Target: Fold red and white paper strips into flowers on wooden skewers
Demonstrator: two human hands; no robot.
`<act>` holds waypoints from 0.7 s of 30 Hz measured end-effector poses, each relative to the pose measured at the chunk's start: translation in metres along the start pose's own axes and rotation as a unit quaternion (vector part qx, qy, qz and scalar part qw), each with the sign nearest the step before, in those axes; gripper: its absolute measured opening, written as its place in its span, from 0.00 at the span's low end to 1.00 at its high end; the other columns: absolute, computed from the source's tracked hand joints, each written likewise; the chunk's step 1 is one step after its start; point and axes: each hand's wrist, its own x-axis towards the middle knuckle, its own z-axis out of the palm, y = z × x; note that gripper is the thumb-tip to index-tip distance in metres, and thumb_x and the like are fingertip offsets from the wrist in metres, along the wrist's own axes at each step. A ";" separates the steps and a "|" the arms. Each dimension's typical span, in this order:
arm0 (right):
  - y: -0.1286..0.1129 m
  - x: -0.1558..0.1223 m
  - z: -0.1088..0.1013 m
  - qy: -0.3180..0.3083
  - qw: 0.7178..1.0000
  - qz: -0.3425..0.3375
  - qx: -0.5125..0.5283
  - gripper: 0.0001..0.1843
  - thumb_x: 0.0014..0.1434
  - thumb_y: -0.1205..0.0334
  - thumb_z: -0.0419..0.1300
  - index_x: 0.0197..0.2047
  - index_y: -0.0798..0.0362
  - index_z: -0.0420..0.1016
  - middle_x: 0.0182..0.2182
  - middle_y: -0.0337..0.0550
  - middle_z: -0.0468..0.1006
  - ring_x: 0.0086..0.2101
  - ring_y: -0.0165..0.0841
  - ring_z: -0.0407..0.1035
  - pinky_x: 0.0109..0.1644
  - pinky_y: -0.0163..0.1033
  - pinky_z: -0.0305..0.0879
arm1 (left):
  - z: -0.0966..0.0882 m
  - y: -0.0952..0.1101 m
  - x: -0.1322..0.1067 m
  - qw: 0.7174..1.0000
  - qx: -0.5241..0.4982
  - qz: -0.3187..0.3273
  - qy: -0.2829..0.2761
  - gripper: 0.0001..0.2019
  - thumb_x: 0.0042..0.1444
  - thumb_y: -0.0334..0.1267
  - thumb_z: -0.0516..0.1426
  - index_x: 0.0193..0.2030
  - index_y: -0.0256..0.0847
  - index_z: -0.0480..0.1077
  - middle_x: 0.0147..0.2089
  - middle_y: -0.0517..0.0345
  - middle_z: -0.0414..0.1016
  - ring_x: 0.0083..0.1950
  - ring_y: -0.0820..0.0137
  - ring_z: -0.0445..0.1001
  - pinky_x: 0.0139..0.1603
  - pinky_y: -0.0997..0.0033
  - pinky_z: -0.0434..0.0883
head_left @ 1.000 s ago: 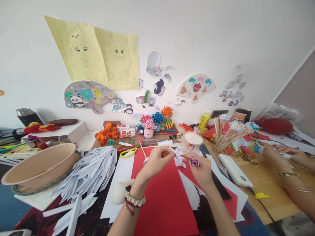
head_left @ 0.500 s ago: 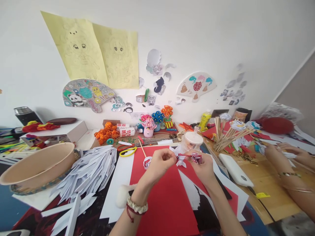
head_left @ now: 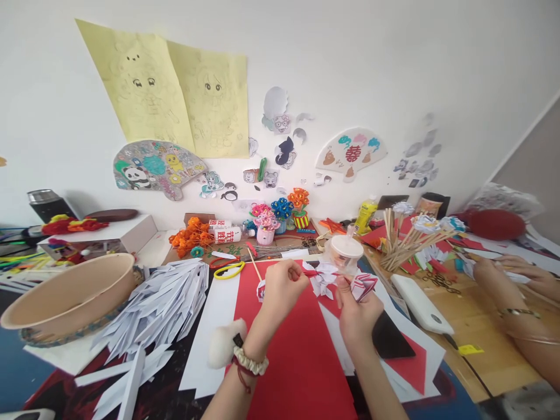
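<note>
My left hand (head_left: 285,287) is closed in a pinch above the red paper sheet (head_left: 289,350). A thin red strip (head_left: 310,273) runs rightward from its fingertips. My right hand (head_left: 359,318) is shut on a folded red-and-white paper piece (head_left: 364,284), its thumb pressed against it. Between and behind the hands shows a white folded-paper piece (head_left: 324,281) with pointed petals. A wooden stick (head_left: 254,263) with a red-and-white paper head (head_left: 261,290) lies left of my left hand, partly hidden by it.
Folded white paper strips (head_left: 161,303) are heaped left, beside a beige basin (head_left: 70,291). Yellow-handled scissors (head_left: 228,270) and a lidded cup (head_left: 345,248) stand behind. Right are a white power bank (head_left: 422,304), sticks with paper flowers (head_left: 398,245) and another person's hands (head_left: 494,280).
My right hand has turned and moved slightly right and down with the folded paper piece, away from my left hand. My left hand has shifted slightly left and up.
</note>
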 end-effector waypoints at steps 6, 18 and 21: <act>0.009 0.007 0.035 0.053 0.946 0.231 0.220 0.26 0.46 0.48 0.70 0.20 0.50 0.56 0.11 0.24 0.52 0.11 0.22 0.48 0.13 0.31 0.45 | 0.009 0.000 -0.003 0.999 0.018 -0.019 0.026 0.05 0.42 0.27 0.54 0.20 0.38 0.67 0.19 0.64 0.66 0.24 0.73 0.65 0.28 0.75 0.59; 0.012 -0.004 0.038 0.011 0.950 0.235 0.205 0.27 0.46 0.49 0.71 0.18 0.51 0.56 0.09 0.25 0.54 0.11 0.21 0.48 0.14 0.31 0.47 | -0.010 0.001 0.002 0.998 0.017 0.053 -0.041 0.05 0.51 0.31 0.56 0.27 0.39 0.72 0.26 0.61 0.73 0.26 0.73 0.67 0.29 0.75 0.61; 0.007 -0.002 0.033 -0.045 0.961 0.212 0.171 0.22 0.48 0.49 0.70 0.21 0.52 0.63 0.09 0.25 0.55 0.11 0.22 0.48 0.15 0.31 0.47 | -0.022 0.002 -0.001 0.994 0.031 0.087 -0.058 0.05 0.53 0.37 0.59 0.36 0.41 0.74 0.36 0.56 0.77 0.33 0.69 0.70 0.35 0.73 0.63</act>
